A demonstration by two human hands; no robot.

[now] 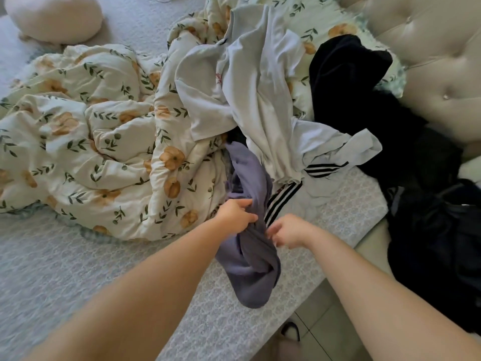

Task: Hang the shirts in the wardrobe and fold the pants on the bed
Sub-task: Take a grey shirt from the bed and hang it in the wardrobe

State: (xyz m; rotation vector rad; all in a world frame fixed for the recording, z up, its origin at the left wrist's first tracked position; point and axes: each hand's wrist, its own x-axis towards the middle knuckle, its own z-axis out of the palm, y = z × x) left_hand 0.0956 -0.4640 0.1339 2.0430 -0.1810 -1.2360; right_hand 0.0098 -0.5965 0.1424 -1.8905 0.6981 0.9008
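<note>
Since the clothes lie in one tangled heap at the head of the bed (pixel 78 269), each piece must be drawn free before it can be sorted. That, I judge, is the step in hand.

Head view, item by item:

1. Purple garment (pixel 250 256): bunched and twisted. Its upper end is tucked under the heap and its lower end droops over the mattress edge. I cannot tell whether it is a shirt or pants while it is crumpled.
2. Left hand (pixel 238 216): clamped on the purple garment at mid-length, with fingers and thumb curled round a fold. The forearm reaches in from the lower left, wrist straight. I judge the hold is placed there so that a pull would lift the cloth out from under its neighbours.
3. Right hand (pixel 286 230): just beside the same garment, on its right, with the fingers curled in toward the cloth. The hand is blurred, so I cannot tell whether it pinches the fabric or only nears it. The forearm comes from the lower right, angled to meet the left.
4. Pale grey shirt (pixel 255 82): spread loosely over the top of the heap, covering the purple garment's upper end.
5. Striped black-and-white piece (pixel 281 199): under the grey shirt, touching the purple garment.
6. Black clothes (pixel 364 100): piled to the right against the tufted headboard (pixel 429 48).
7. Floral duvet (pixel 104 142): rumpled, to the left of the heap.
</note>
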